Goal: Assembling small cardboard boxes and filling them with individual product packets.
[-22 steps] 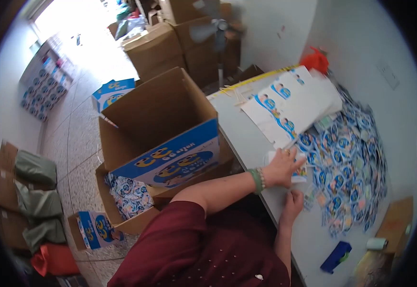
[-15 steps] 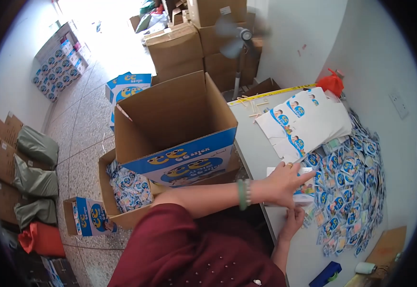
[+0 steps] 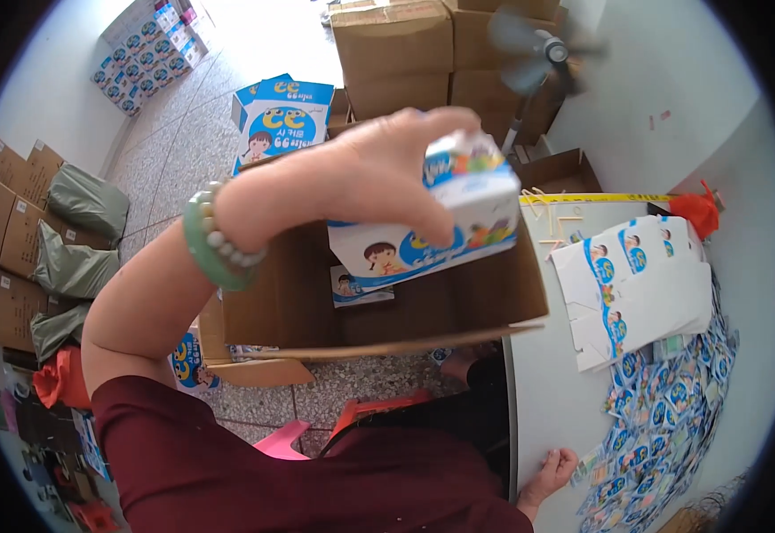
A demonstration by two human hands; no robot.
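Observation:
My left hand (image 3: 374,173), with beaded and green bracelets at the wrist, grips a small white and blue printed box (image 3: 485,200) from above. It holds the box slightly tilted over the open mouth of a large cardboard carton (image 3: 281,306). Another small printed box (image 3: 362,293) lies down inside the carton. My right hand (image 3: 549,475) rests at the near edge of the white table (image 3: 547,400), fingers curled, with nothing visible in them. Beside it spreads a big heap of small printed packets (image 3: 663,426).
Flat white printed box blanks (image 3: 645,284) lie on the table's far part. A spinning fan (image 3: 554,51) stands before stacked brown cartons (image 3: 387,53). A red bag (image 3: 696,213) sits at the table's far corner. Grey sacks (image 3: 76,266) line the left side. A pink stool (image 3: 285,441) is below.
My left hand has gone from the table to above the carton, carrying the small box. My right hand has drawn back from the box to the table's near edge. The view has shifted left.

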